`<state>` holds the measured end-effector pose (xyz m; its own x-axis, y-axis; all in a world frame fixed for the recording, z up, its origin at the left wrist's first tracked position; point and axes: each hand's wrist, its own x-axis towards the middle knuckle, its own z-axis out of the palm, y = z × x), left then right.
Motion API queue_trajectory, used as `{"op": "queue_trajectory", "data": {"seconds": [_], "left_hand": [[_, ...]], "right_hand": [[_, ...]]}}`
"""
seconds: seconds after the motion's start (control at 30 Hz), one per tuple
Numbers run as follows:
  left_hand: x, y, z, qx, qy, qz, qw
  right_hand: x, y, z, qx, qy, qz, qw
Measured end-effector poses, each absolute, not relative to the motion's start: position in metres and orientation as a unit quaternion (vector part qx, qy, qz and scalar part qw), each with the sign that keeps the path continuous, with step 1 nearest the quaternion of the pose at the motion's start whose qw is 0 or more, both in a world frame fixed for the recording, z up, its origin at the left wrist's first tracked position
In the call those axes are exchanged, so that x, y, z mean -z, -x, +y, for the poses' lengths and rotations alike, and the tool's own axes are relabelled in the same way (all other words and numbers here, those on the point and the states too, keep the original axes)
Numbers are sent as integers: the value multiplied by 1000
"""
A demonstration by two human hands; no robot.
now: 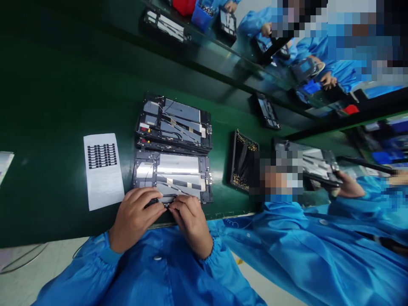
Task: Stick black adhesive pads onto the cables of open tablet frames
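Observation:
An opened tablet chassis point(174, 175) with silver shielding and thin cables lies on the green belt point(57, 102) near its front edge. My left hand point(135, 216) rests on the chassis's near edge, fingers curled and pressed down. My right hand point(191, 221) sits beside it, fingertips pinched at a small part on the same edge; what they pinch is too small to name. A stack of similar open chassis point(175, 123) lies just behind. A white sheet with rows of black stickers point(102, 170) lies to the left.
A black tray point(244, 161) with small gold parts stands to the right. A co-worker in a blue coat holds another chassis point(315, 163) at the right. More people, blue bins point(200, 17) and devices line the far side of the belt.

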<state>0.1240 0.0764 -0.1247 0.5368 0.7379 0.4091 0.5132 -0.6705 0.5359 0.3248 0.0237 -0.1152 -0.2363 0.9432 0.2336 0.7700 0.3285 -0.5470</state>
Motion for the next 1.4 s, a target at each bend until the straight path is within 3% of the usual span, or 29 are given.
{"op": "queue_trajectory", "data": {"seconds": [0.37, 0.57, 0.8, 0.93, 1.1, 1.4], "left_hand": [[127, -125, 75, -311, -860, 368, 169], [122, -129, 72, -299, -858, 387, 160], [121, -138, 66, -299, -844, 413, 167], [108, -111, 70, -313, -852, 384, 166], [110, -42, 104, -291, -811, 491, 131], [144, -19, 126, -235, -796, 537, 152]], "right_hand": [[117, -314, 20, -140, 576, -735, 330], [131, -329, 14, -152, 519, -757, 367], [129, -340, 15, -75, 457, -835, 296], [106, -338, 36, -126, 446, -847, 261], [81, -283, 106, -183, 408, -861, 241], [115, -195, 185, -74, 397, -910, 88]]}}
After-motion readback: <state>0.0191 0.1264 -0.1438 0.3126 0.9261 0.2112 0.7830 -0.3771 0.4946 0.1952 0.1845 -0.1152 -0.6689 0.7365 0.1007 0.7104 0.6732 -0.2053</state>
